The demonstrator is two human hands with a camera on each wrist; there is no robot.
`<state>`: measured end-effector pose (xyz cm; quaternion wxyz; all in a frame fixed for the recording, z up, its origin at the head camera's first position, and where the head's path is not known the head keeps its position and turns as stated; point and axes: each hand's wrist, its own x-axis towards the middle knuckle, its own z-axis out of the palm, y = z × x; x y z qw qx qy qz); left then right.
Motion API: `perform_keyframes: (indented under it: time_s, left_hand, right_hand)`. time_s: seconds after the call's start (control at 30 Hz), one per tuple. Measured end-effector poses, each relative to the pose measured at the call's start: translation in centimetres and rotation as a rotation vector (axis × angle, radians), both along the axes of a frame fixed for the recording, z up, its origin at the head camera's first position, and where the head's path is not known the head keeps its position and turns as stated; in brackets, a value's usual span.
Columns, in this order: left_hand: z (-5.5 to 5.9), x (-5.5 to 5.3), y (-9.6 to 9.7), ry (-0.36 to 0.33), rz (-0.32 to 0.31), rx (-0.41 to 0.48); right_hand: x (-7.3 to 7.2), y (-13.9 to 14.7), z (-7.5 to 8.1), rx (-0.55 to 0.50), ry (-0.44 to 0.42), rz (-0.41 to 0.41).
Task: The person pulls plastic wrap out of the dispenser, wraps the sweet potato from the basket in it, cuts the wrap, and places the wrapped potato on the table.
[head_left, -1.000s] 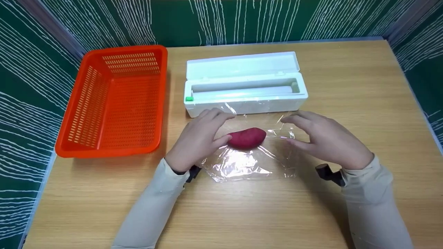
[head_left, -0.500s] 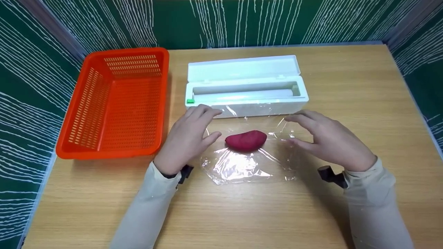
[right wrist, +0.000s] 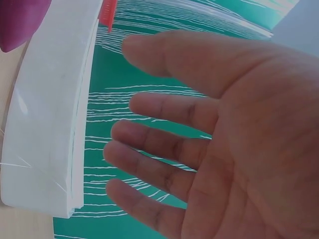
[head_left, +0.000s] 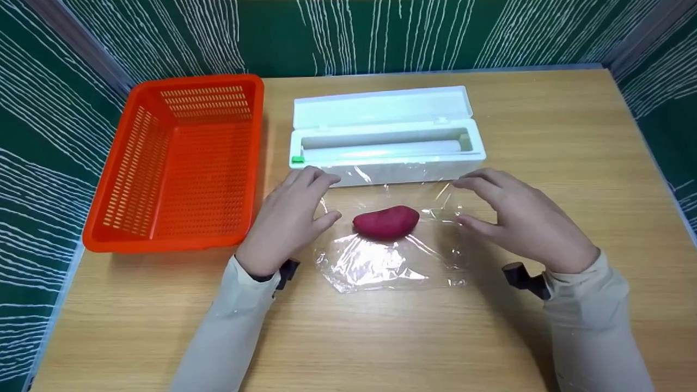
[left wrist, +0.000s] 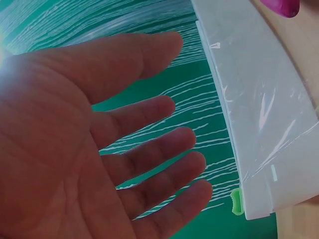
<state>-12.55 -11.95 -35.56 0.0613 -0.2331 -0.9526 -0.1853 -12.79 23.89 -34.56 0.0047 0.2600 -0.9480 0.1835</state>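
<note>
A dark red sweet potato (head_left: 386, 222) lies on a sheet of clear plastic wrap (head_left: 375, 267) on the table. The wrap runs up to the front of a white wrap dispenser box (head_left: 389, 173), whose lid is raised and whose roll shows inside. To the left of the sweet potato is my left hand (head_left: 288, 220), fingers spread and holding nothing. My right hand (head_left: 520, 218) hovers beside the wrap's right edge, also with nothing in it. Both wrist views show bare palms with relaxed fingers, the dispenser box (left wrist: 259, 109) just beyond them.
An orange-red plastic basket (head_left: 248, 218) with slotted walls stands at the left of the wooden table (head_left: 414, 348). A green slider (head_left: 298, 159) sits at the dispenser's left end. Green cloth with white lines (head_left: 272, 38) surrounds the table.
My left hand has drawn away to the left from the sweet potato, which it was touching with the thumb. My right hand has shifted slightly to the right. The sweet potato stays on the wrap.
</note>
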Motion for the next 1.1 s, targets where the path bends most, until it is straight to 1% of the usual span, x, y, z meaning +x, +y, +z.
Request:
perform_keyframes:
  time_s: [0.2, 0.33, 0.5, 0.6, 0.77, 0.93, 1.1]
  left_hand:
    - [0.08, 0.09, 0.03, 0.009, 0.003, -0.007]
    - [-0.01, 0.16, -0.11, 0.010, 0.004, -0.012]
    - [-0.12, 0.27, -0.22, 0.014, -0.002, -0.015]
    - [-0.02, 0.26, -0.19, 0.020, -0.003, -0.010]
    - [0.27, 0.30, -0.24, 0.010, -0.002, -0.009]
    - [0.30, 0.36, -0.30, -0.001, 0.013, -0.017]
    - [0.19, 0.45, -0.33, -0.008, 0.008, -0.018]
  right_hand:
    - [0.01, -0.06, 0.10, -0.001, 0.010, 0.009]
    - [-0.13, -0.17, -0.20, 0.000, 0.003, 0.019]
    - [-0.26, -0.15, -0.45, 0.005, -0.009, 0.012]
    - [-0.30, -0.03, -0.34, 0.007, 0.007, 0.010]
    - [-0.16, 0.08, -0.17, 0.004, 0.049, 0.033]
    - [-0.14, 0.07, -0.10, 0.010, 0.043, 0.027]
    - [-0.21, -0.23, -0.45, 0.005, 0.053, 0.030]
